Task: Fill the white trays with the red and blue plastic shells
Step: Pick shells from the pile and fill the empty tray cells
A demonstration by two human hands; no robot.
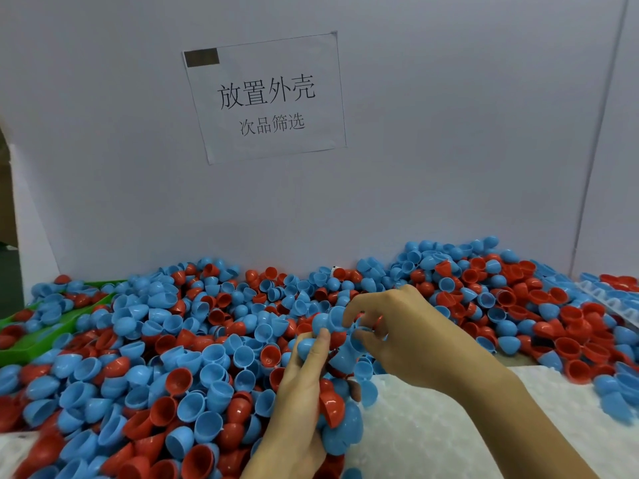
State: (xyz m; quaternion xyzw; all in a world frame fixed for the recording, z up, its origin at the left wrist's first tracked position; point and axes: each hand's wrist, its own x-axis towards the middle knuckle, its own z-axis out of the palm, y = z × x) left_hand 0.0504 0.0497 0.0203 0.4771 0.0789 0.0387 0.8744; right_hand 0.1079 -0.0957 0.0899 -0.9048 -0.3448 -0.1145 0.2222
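A big heap of red and blue plastic shells [179,344] covers the table from left to right. My left hand [297,402] grips a handful of stacked blue and red shells [337,409], its thumb pressing a blue one near the top. Just above it, my right hand [397,330] curls its fingers round a blue shell [352,350] at the top of that handful. A white tray [449,426] lies under my right forearm at the lower right, its pockets blurred. Another white tray [612,299] sits at the far right edge, partly covered by shells.
A green bin [38,344] at the left holds more shells. A white partition wall [449,150] with a taped paper sign [266,98] stands directly behind the heap. A side panel closes off the right.
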